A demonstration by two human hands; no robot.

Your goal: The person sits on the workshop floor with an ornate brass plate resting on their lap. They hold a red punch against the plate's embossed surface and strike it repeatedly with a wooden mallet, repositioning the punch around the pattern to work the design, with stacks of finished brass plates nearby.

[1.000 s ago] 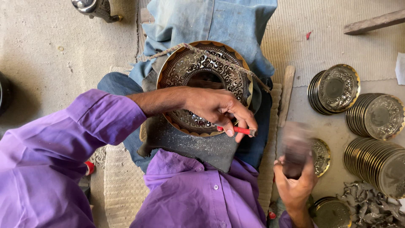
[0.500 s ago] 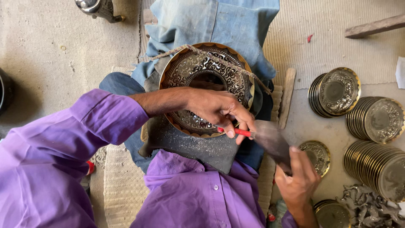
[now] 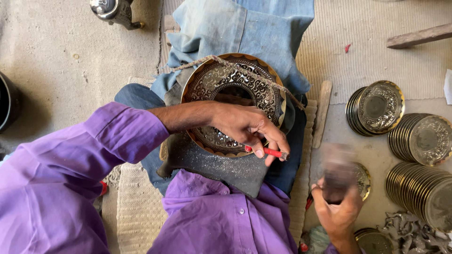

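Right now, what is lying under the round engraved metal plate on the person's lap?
Under the engraved plate lies a dark pad dusted with metal filings, on blue-jeaned legs. The left hand covers the plate's lower part, hiding what is beneath there.

The tool in the right hand (image 3: 336, 214) is a dark smear of motion blur (image 3: 338, 171), so its shape and head cannot be told, and it hides part of a small metal plate (image 3: 363, 179) behind it. The left hand (image 3: 247, 126) and forearm cover the middle and lower part of the engraved round plate (image 3: 233, 82), and its fingers hide most of the red-handled tool (image 3: 272, 152); the tip is too small to make out. A dark pot (image 3: 8, 101) is cut off by the left edge, a metal vessel (image 3: 110, 10) by the top edge, and the plate stacks (image 3: 431, 188) by the right edge.
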